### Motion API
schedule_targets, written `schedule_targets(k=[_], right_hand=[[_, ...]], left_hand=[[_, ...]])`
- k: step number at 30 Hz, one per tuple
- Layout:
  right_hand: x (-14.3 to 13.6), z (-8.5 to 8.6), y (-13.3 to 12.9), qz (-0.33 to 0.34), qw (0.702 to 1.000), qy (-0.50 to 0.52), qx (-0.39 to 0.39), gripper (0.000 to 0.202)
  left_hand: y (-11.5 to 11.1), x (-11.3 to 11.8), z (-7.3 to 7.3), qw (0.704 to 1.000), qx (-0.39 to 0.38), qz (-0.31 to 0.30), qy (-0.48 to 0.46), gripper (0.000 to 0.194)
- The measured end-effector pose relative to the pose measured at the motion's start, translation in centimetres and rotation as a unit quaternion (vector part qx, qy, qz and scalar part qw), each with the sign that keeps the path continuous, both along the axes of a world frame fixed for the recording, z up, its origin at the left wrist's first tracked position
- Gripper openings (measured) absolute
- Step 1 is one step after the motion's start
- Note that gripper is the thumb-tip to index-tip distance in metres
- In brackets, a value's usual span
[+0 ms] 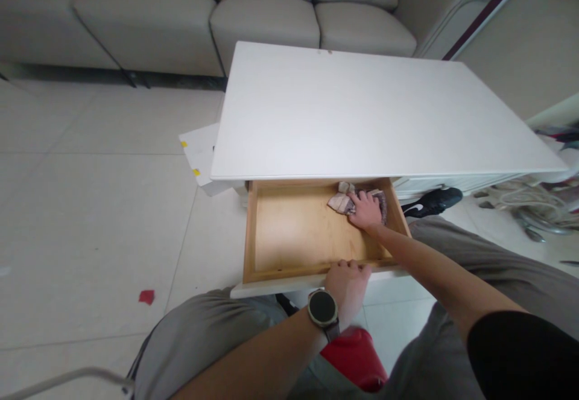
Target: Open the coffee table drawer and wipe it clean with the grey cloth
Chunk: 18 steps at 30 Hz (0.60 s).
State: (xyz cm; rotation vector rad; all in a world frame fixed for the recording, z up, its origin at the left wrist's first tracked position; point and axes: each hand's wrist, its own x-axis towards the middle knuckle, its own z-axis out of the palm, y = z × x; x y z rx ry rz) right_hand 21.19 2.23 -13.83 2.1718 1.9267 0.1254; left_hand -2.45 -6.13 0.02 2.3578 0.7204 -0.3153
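A wooden drawer (289, 231) is pulled out from beneath a white tabletop. My left hand (347, 285), with a watch (322, 308) at the wrist, has its fingers hooked over the top edge of the drawer front. In the drawer's back right corner, my right hand (365, 209) presses on a crumpled, patterned cloth (340, 203), its fingers curved over it. Part of the cloth is hidden under that hand.
Over the drawer extends the white coffee table (362, 116), with a grey sofa (266, 20) behind. A white box (201, 152) lies by its left side. A red scrap (146, 297) is on the floor, a red object (357, 358) between my legs. Cables (534, 198) lie at right.
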Motion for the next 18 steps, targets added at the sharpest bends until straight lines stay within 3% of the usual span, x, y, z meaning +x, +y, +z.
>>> schedule_targets(k=[7,18], right_hand=[[-0.26,0.39,-0.12,0.0,1.0,0.01,0.005,0.068],[-0.18,0.19,-0.13,-0.002,1.0,0.006,0.003,0.072]], left_hand=[[-0.32,0.09,-0.42,1.0,0.008,0.013,-0.013,0.033],[0.07,0.22,0.31,1.0,-0.009,0.008,0.008,0.031]])
